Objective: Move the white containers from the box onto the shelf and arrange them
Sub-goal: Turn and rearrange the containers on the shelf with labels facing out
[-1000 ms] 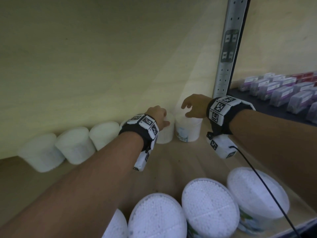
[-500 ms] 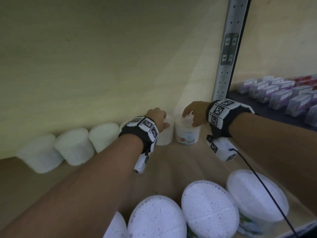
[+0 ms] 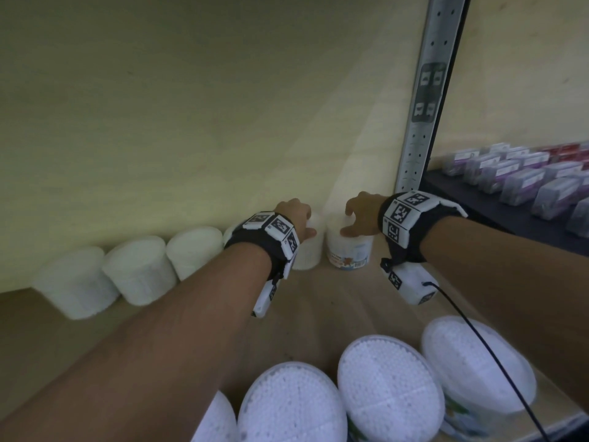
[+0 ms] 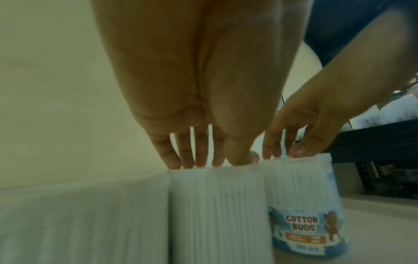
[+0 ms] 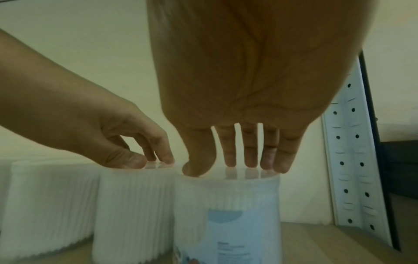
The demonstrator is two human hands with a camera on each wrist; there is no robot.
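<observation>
Your left hand (image 3: 294, 215) is on top of the plain white container (image 3: 306, 253) in the back row, fingers pointing down with the tips on its lid rim, thumb at the near edge; it's a light top pinch, fingers close together. Your right hand (image 3: 361, 215) has the same pose on the labelled container (image 3: 349, 253), the one marked "COTTON BUDS", with four fingertips along the far rim and the thumb on the near rim. Can't tell from any view whether either hand is actually clamping or only resting on the lid. Both containers stand upright on the wooden shelf (image 3: 334, 301), touching side by side, against the back panel (image 3: 191, 122). The labelled one is at the right end of the row, near the perforated metal upright (image 3: 424, 129). Left of your left hand, more white containers (image 3: 140, 272) continue the same row along the back panel, packed close. In front, at the near edge, larger round containers (image 3: 389, 390) with cotton-bud tops showing sit in a line. Small purple packs (image 3: 522, 183) are on the dark neighbouring shelf past the upright.
</observation>
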